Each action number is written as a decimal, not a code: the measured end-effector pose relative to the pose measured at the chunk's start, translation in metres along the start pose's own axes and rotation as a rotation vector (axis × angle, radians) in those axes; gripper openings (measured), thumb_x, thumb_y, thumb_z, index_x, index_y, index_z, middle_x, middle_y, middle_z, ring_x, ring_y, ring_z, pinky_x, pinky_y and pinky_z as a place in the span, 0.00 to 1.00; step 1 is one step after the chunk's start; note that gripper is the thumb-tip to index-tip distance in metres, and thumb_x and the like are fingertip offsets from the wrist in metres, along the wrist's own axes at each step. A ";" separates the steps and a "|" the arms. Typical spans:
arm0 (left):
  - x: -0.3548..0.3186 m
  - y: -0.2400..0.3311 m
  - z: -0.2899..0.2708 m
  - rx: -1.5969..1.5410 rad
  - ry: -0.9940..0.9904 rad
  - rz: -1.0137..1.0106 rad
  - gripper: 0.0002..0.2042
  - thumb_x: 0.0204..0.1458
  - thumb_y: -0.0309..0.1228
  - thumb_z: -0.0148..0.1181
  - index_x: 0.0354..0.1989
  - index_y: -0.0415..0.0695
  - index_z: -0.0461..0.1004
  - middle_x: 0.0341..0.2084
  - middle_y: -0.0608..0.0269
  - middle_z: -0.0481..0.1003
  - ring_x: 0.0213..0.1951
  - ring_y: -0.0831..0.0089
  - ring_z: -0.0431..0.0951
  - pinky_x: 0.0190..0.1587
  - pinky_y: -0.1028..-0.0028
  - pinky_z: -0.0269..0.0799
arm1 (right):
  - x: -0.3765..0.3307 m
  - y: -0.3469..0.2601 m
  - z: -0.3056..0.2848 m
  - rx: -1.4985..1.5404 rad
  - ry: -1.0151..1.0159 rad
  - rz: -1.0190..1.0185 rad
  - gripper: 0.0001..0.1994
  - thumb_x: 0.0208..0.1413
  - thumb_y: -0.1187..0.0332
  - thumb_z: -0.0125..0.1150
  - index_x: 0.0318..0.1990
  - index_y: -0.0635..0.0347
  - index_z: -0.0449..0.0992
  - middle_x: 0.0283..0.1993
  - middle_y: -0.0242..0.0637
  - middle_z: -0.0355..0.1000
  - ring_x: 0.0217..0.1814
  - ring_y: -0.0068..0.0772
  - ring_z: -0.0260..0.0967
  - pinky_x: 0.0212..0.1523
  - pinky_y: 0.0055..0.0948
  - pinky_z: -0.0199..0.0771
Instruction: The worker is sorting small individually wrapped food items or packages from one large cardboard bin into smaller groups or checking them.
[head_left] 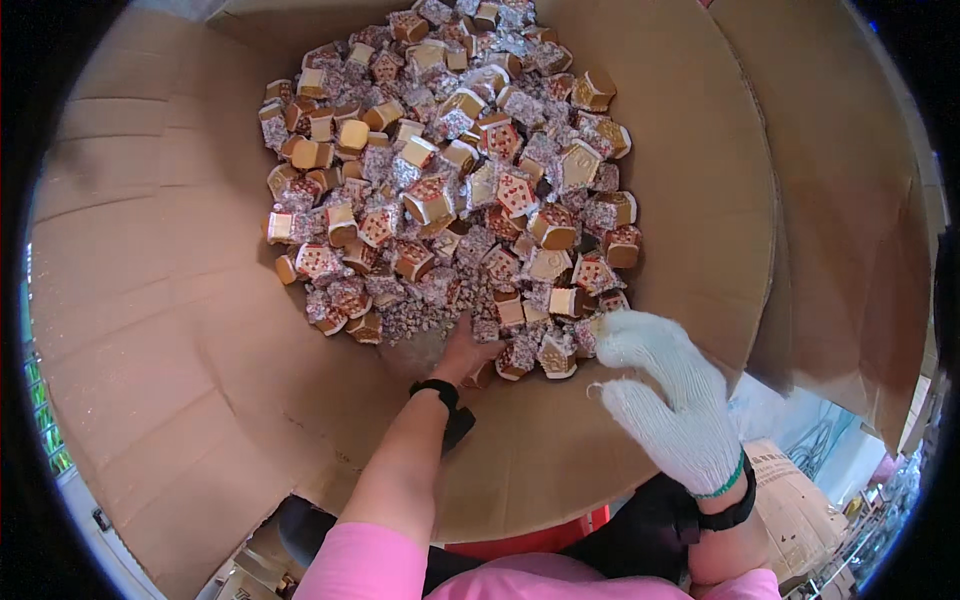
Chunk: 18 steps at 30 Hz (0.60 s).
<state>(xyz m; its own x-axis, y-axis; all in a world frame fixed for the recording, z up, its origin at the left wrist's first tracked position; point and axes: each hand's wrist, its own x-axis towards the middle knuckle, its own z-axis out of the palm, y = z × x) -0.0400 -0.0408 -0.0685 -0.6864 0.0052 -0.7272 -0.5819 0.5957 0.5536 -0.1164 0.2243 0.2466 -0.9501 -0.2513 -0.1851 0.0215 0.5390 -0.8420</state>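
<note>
My bare left hand [468,352] reaches in at the near edge of a big heap of small ornamental houses [430,200]. Its thumb and one finger are spread beside a pale, speckled piece [486,330]; the other fingers are hidden. To its right hovers my right hand [665,400] in a white knitted glove, thumb and fingers apart with nothing between them. Its fingertips are close to the heap's near right edge. The houses are brown and cream, some with red-dotted roofs, many coated in pinkish-white crumbs. Loose crumbs [415,320] lie just beyond my left hand.
Tall brown cardboard walls [150,250] surround the heap, bent round by the lens. A cardboard flap [845,200] hangs out at the right. Outside, at lower right, stands a closed carton [795,510]. Something red [530,538] shows below the near wall.
</note>
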 end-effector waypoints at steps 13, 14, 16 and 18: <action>-0.002 -0.001 -0.049 0.300 -0.126 -0.058 0.31 0.42 0.34 0.67 0.59 0.47 0.67 0.55 0.49 0.69 0.56 0.53 0.70 0.56 0.61 0.67 | 0.000 -0.005 0.007 0.026 -0.079 -0.018 0.13 0.48 0.66 0.66 0.42 0.57 0.76 0.48 0.43 0.74 0.52 0.47 0.71 0.54 0.36 0.71; -0.004 -0.002 -0.050 0.393 -0.130 -0.031 0.31 0.42 0.33 0.67 0.59 0.48 0.68 0.56 0.49 0.69 0.57 0.53 0.70 0.56 0.61 0.68 | 0.000 -0.005 0.008 0.024 -0.077 -0.018 0.13 0.48 0.66 0.66 0.42 0.57 0.76 0.47 0.43 0.74 0.52 0.47 0.71 0.54 0.37 0.71; -0.019 0.009 -0.053 0.677 -0.126 0.067 0.25 0.45 0.32 0.62 0.56 0.45 0.70 0.53 0.49 0.70 0.55 0.52 0.70 0.56 0.60 0.67 | -0.002 -0.004 0.008 0.026 -0.075 -0.013 0.13 0.48 0.66 0.67 0.42 0.57 0.76 0.47 0.43 0.74 0.51 0.47 0.71 0.53 0.37 0.71; -0.025 0.031 -0.057 0.925 -0.212 0.121 0.24 0.46 0.33 0.59 0.55 0.43 0.70 0.53 0.48 0.70 0.56 0.51 0.68 0.57 0.58 0.65 | -0.002 -0.003 0.008 0.034 -0.087 -0.012 0.13 0.48 0.66 0.67 0.42 0.57 0.76 0.46 0.43 0.74 0.51 0.47 0.71 0.53 0.37 0.71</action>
<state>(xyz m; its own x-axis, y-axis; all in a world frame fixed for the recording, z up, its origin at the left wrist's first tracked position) -0.0655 -0.0680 -0.0102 -0.5732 0.2001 -0.7946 0.1259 0.9797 0.1558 -0.1117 0.2167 0.2451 -0.9199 -0.3268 -0.2169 0.0222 0.5088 -0.8606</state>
